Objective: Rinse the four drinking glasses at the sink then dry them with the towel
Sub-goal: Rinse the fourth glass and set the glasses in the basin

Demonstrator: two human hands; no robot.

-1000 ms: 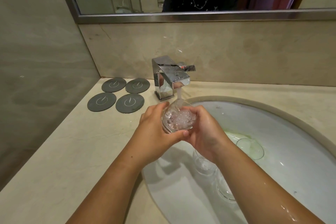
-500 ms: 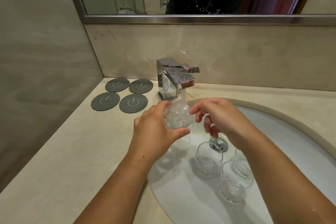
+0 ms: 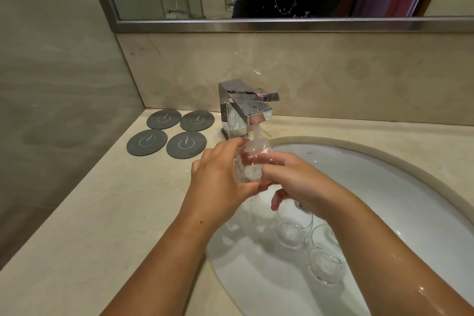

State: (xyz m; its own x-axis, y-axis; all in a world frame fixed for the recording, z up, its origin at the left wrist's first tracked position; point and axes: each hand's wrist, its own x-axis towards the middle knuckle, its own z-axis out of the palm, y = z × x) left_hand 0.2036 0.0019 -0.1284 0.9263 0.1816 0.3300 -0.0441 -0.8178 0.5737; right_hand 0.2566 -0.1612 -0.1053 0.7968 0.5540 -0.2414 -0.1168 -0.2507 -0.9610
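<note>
1. The left hand (image 3: pixel 220 177) gripped a drinking glass (image 3: pixel 248 165) from its left side, with the fingers curled round it, directly beneath the spout of the tap (image 3: pixel 243 110).
2. The right hand (image 3: pixel 300 185) pinched the same glass from the right. One finger showed pink through the wall, and the lower fingers curled loosely underneath.
3. A stream of water (image 3: pixel 256 132) fell from the tap into the held glass, which was full of churning bubbles.
4. The sink (image 3: pixel 384 161) lay below and to the right of the tap, with its white basin wet.
5. In the basin, nearer the viewer than the tap, a second glass (image 3: pixel 295 231) stood upright under the right wrist. A third glass (image 3: pixel 325 268) lay nearer still. A fourth rim (image 3: pixel 323 235) showed between them, mostly hidden by the right forearm.
6. Four grey round coasters (image 3: pixel 186 145) sat two by two on the beige worktop (image 3: pixel 102 213), just left of the tap.
7. A framed mirror (image 3: pixel 256 25) hung on the wall above the tap.
</note>
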